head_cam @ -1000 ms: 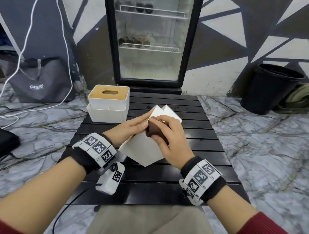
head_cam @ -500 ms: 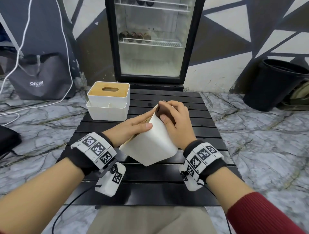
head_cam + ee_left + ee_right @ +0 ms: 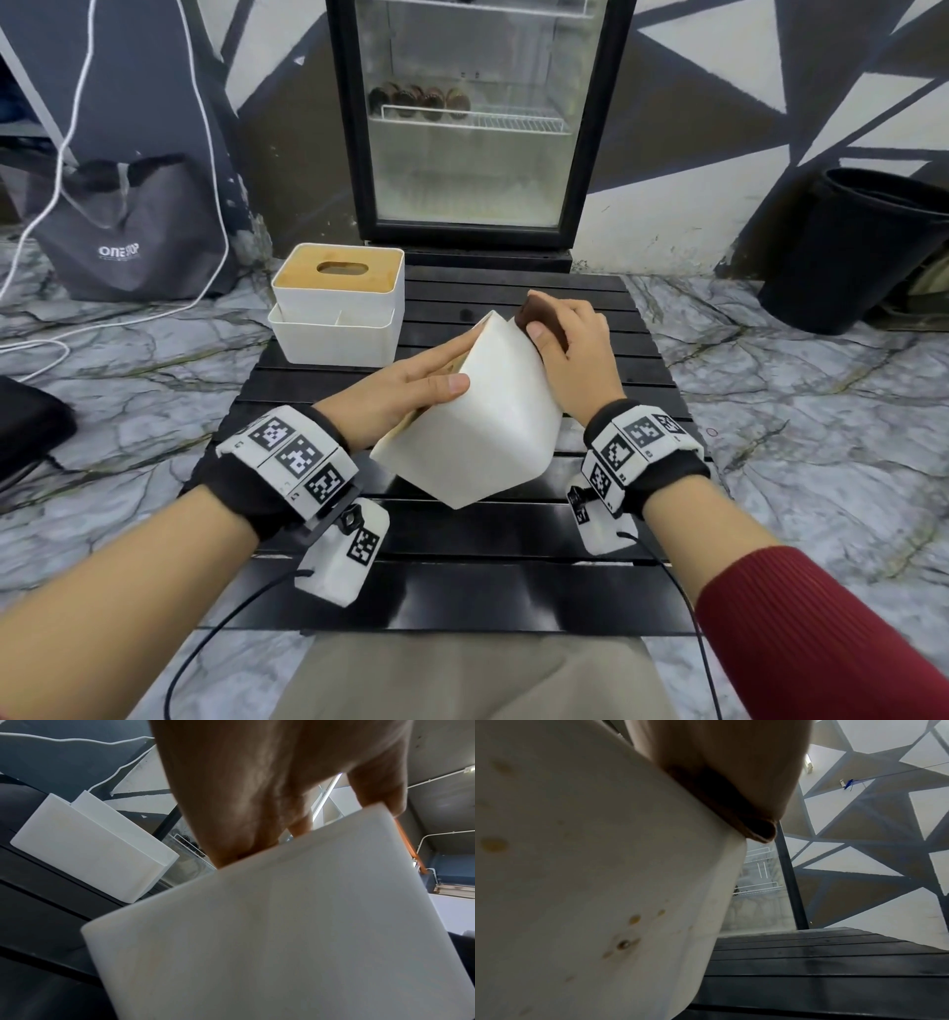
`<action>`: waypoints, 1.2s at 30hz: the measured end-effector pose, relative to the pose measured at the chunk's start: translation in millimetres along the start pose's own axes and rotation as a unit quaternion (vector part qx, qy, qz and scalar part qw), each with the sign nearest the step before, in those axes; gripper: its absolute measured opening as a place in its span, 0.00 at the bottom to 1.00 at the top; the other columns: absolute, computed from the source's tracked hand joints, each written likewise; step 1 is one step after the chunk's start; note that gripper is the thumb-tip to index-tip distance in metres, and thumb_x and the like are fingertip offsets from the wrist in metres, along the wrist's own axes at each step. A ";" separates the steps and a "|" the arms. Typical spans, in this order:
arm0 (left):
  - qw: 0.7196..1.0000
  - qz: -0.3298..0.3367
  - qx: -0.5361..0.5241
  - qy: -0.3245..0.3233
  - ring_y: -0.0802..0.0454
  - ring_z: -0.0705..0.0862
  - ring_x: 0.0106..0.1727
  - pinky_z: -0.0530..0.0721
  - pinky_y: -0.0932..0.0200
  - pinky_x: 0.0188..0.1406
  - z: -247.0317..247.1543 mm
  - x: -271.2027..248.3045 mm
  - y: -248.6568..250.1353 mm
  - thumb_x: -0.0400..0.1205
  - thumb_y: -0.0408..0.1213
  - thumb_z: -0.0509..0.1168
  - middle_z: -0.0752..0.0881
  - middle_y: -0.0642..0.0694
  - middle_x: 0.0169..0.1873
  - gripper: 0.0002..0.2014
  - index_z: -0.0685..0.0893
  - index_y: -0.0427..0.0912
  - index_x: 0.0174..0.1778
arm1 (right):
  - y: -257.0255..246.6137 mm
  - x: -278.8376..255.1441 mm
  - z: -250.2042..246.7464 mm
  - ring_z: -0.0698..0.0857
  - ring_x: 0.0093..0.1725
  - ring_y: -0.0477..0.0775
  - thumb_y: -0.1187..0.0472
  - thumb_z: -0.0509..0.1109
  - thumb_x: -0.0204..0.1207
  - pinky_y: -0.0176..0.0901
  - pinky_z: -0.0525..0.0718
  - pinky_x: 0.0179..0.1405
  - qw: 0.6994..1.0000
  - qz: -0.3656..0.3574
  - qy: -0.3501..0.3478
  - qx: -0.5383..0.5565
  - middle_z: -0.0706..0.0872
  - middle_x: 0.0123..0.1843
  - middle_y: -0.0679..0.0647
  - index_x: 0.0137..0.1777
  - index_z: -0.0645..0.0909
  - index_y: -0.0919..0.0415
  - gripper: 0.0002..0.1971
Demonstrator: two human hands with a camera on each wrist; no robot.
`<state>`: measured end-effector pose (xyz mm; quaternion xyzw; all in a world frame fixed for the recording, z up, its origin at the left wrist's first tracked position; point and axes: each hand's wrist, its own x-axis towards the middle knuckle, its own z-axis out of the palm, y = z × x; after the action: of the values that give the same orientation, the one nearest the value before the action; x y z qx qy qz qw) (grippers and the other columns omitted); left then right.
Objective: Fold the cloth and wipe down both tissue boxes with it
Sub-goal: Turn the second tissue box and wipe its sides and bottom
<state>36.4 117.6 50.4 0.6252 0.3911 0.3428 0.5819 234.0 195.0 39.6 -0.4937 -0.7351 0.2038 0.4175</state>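
A black slatted counter (image 3: 513, 534) carries the work, with a glass-door fridge (image 3: 470, 123) behind it, a black bin (image 3: 847, 252) to the right and a grey bag (image 3: 128, 231) to the left on the marble floor. At the counter's far left corner stands the tissue box with the wooden lid (image 3: 336, 303), upright and untouched. The second tissue box (image 3: 482, 421), plain white, is tilted on one lower corner near the counter's middle, held between both hands; small yellowish spots show on its side in the right wrist view. The left hand (image 3: 405, 385) lies against its left face, fingers nearly straight, thumb on the near face, steadying it. The right hand (image 3: 570, 349) curls its fingers round the folded brown cloth (image 3: 539, 321) and presses it onto the box's upper right edge.
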 end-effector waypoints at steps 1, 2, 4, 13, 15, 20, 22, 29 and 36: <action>1.000 -0.001 0.001 -0.001 0.55 0.75 0.73 0.75 0.58 0.68 0.0 -0.3 0.5 0.80 0.45 0.60 0.75 0.59 0.73 0.31 0.59 0.61 0.80 | 2.0 1.1 -0.2 0.68 0.66 0.56 0.58 0.60 0.81 0.57 0.66 0.69 1.000 0.005 -0.004 -0.006 0.76 0.63 0.54 0.70 0.73 0.49 0.18; 1.000 -0.001 0.002 -0.002 0.55 0.75 0.73 0.74 0.58 0.68 0.2 -0.8 1.0 0.79 0.47 0.61 0.74 0.59 0.74 0.32 0.59 0.61 0.80 | 4.3 2.0 -0.5 0.68 0.66 0.57 0.57 0.59 0.81 0.56 0.66 0.68 1.000 0.011 -0.007 -0.012 0.77 0.63 0.54 0.70 0.73 0.50 0.17; 1.000 0.001 0.002 -0.005 0.55 0.75 0.73 0.74 0.56 0.69 0.3 -1.5 1.9 0.76 0.51 0.63 0.74 0.60 0.74 0.35 0.59 0.62 0.80 | 9.4 3.3 -1.5 0.68 0.65 0.57 0.57 0.58 0.81 0.50 0.66 0.65 1.000 0.025 -0.012 -0.012 0.78 0.63 0.55 0.69 0.74 0.50 0.17; 1.000 -0.001 0.000 0.007 0.56 0.77 0.70 0.77 0.63 0.65 -0.8 -3.6 0.5 0.79 0.46 0.60 0.77 0.60 0.71 0.29 0.62 0.64 0.78 | 31.5 -5.2 -9.6 0.73 0.65 0.59 0.57 0.59 0.82 0.49 0.69 0.65 0.998 0.050 -0.024 0.021 0.79 0.62 0.58 0.69 0.74 0.55 0.16; 1.000 -0.001 0.002 0.006 0.55 0.77 0.71 0.77 0.62 0.65 -1.2 -3.2 0.4 0.80 0.45 0.58 0.76 0.60 0.72 0.29 0.61 0.63 0.79 | 35.3 -9.3 -12.0 0.74 0.65 0.59 0.57 0.59 0.82 0.49 0.70 0.65 0.998 0.051 -0.021 0.022 0.80 0.62 0.58 0.69 0.74 0.56 0.17; 1.000 0.000 -0.002 0.005 0.57 0.78 0.69 0.79 0.67 0.60 -2.1 -4.0 -0.1 0.80 0.45 0.58 0.78 0.61 0.70 0.29 0.61 0.64 0.78 | 50.4 -23.6 -21.8 0.76 0.63 0.58 0.57 0.61 0.81 0.43 0.69 0.62 0.997 0.069 -0.015 0.011 0.79 0.61 0.58 0.68 0.75 0.57 0.17; 1.000 0.002 -0.008 0.009 0.58 0.77 0.70 0.79 0.67 0.60 -2.4 -4.1 -0.7 0.80 0.44 0.57 0.77 0.61 0.71 0.29 0.61 0.62 0.79 | 54.6 -29.0 -26.9 0.76 0.64 0.59 0.59 0.61 0.81 0.44 0.69 0.63 0.998 0.066 -0.010 -0.006 0.78 0.61 0.59 0.68 0.75 0.57 0.16; 1.000 0.007 -0.004 0.000 0.59 0.75 0.71 0.78 0.68 0.60 -1.0 -3.8 -1.4 0.81 0.46 0.57 0.75 0.64 0.72 0.27 0.61 0.65 0.77 | 12.5 -49.1 -29.4 0.73 0.63 0.53 0.61 0.63 0.79 0.29 0.62 0.63 0.998 -0.060 0.019 0.005 0.78 0.61 0.55 0.67 0.76 0.57 0.16; 1.000 0.009 -0.002 0.009 0.61 0.77 0.69 0.79 0.69 0.57 3.5 -3.8 0.5 0.82 0.48 0.57 0.78 0.65 0.69 0.23 0.66 0.71 0.73 | -42.9 -84.5 -3.6 0.76 0.62 0.57 0.54 0.62 0.76 0.54 0.76 0.61 0.977 -0.211 -0.014 -0.030 0.79 0.63 0.58 0.67 0.77 0.60 0.21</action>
<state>37.7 112.6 50.7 0.6247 0.3900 0.3541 0.5764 227.0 100.5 37.4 -0.3371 -0.8339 0.0961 0.4262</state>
